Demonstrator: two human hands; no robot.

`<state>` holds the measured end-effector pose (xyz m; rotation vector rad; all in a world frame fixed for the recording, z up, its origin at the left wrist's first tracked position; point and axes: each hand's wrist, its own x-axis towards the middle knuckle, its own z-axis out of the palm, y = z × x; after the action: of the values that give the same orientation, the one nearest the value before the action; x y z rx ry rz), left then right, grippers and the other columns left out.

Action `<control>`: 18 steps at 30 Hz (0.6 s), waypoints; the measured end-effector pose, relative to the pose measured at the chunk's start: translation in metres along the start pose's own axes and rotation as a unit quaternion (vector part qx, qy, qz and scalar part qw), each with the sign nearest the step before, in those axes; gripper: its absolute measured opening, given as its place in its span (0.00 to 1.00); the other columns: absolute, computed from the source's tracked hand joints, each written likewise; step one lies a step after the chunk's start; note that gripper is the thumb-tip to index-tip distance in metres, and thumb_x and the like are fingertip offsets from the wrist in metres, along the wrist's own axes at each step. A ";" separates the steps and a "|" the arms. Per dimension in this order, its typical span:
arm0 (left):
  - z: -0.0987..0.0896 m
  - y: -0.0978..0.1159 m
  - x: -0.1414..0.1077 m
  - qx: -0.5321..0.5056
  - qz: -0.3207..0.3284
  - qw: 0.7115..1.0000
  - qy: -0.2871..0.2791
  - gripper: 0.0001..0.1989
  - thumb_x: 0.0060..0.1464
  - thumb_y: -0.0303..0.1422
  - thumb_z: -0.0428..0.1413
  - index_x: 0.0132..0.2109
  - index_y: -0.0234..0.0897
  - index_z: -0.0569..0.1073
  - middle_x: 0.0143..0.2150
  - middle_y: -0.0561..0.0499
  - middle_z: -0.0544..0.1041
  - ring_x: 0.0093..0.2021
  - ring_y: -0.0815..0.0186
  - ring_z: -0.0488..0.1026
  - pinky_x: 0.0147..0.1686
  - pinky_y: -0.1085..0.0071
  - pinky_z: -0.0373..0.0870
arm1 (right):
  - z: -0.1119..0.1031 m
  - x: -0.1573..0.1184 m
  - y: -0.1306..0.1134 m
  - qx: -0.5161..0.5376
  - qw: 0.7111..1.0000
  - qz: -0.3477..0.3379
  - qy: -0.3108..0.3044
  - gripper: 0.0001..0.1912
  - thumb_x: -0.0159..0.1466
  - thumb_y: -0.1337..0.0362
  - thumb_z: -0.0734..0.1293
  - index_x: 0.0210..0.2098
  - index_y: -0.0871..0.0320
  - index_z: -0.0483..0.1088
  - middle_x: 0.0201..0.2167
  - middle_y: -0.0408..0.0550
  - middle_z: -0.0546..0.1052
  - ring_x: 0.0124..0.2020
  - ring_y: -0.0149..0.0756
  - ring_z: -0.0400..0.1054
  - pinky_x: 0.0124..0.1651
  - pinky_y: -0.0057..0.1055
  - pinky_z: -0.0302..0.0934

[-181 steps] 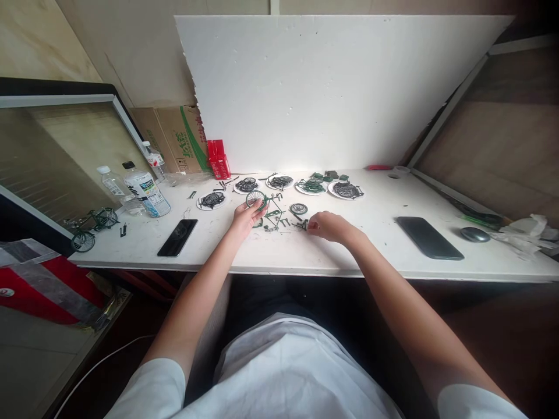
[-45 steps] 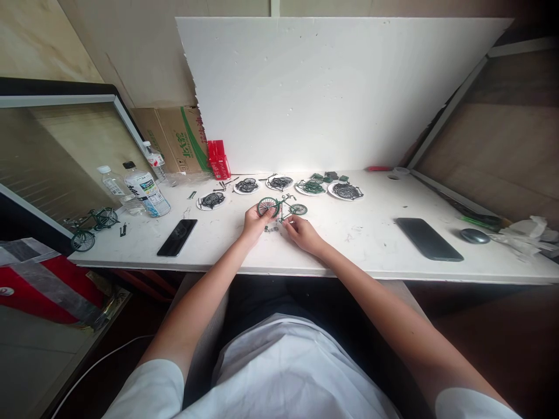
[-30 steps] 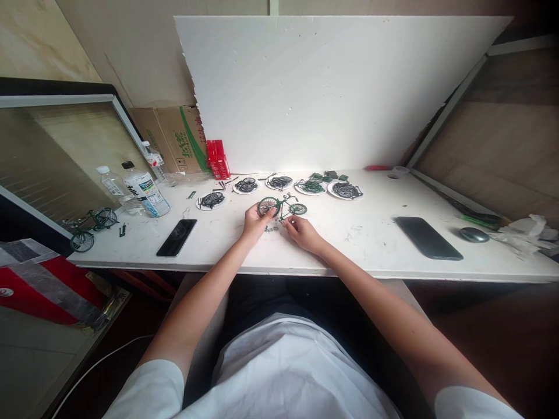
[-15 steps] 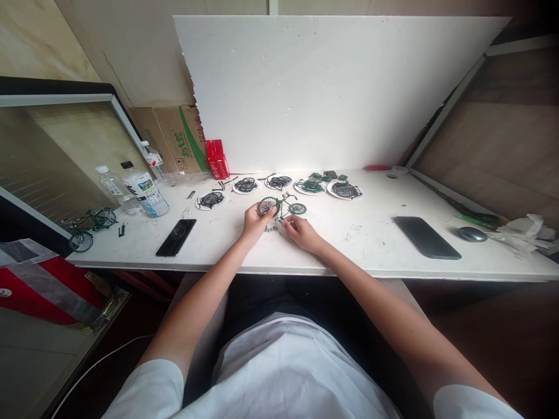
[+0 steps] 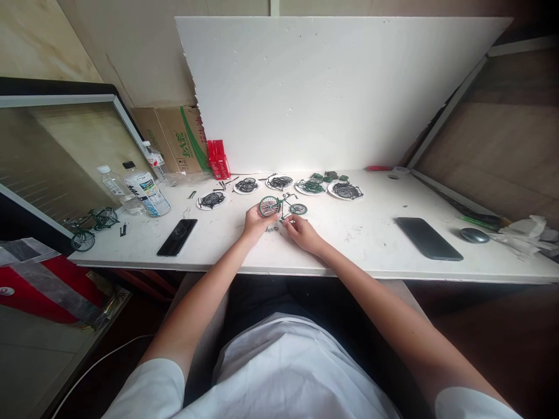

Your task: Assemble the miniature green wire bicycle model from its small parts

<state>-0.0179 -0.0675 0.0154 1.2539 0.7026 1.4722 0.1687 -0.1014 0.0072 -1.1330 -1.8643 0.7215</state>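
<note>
A small green model bicycle (image 5: 297,209) is held up over the white table (image 5: 367,244) near its middle. My left hand (image 5: 257,223) grips it by the large wheel on the left side. Close by, my right hand (image 5: 302,233) has its thumb and fingers pinched together at the lower part of the frame; any small part between them is too tiny to make out. On the table just below, between the hands, lie small dark parts (image 5: 272,229). Several white plates with model parts, among them one of green pieces (image 5: 311,185), stand behind the bicycle.
A phone (image 5: 177,237), bottles (image 5: 148,192) and another green bicycle (image 5: 106,217) are on the left. The red box (image 5: 218,159) stands at the back. On the right lie a black flat device (image 5: 428,238), a mouse (image 5: 474,235) and crumpled tissue (image 5: 522,233).
The left thumb has shifted slightly down along the wheel of the bicycle. The whole view has moved a little; otherwise both hands stay almost in place.
</note>
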 end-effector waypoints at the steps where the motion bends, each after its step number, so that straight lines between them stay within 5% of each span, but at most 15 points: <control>1: 0.000 0.000 0.000 0.000 0.000 1.000 -0.001 0.26 0.39 0.37 0.79 0.45 0.34 0.83 0.48 0.41 0.86 0.48 0.54 0.83 0.59 0.54 0.75 | 0.000 0.000 0.000 0.001 1.000 0.000 0.001 0.19 0.72 0.46 0.60 0.39 0.55 0.66 0.29 0.44 0.72 0.28 0.36 0.61 0.36 0.35 0.59; 18: 0.001 -0.001 -0.001 -0.007 -0.019 1.000 0.000 0.25 0.39 0.37 0.79 0.44 0.33 0.83 0.47 0.40 0.86 0.47 0.54 0.83 0.57 0.54 0.77 | 0.002 -0.002 -0.005 0.016 0.999 -0.003 -0.032 0.19 0.72 0.45 0.62 0.41 0.55 0.68 0.24 0.38 0.64 0.25 0.34 0.55 0.31 0.33 0.52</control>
<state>-0.0171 -0.0686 0.0139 1.2226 0.7112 1.4444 0.1659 -0.1058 0.0092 -1.0941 -1.9021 0.7902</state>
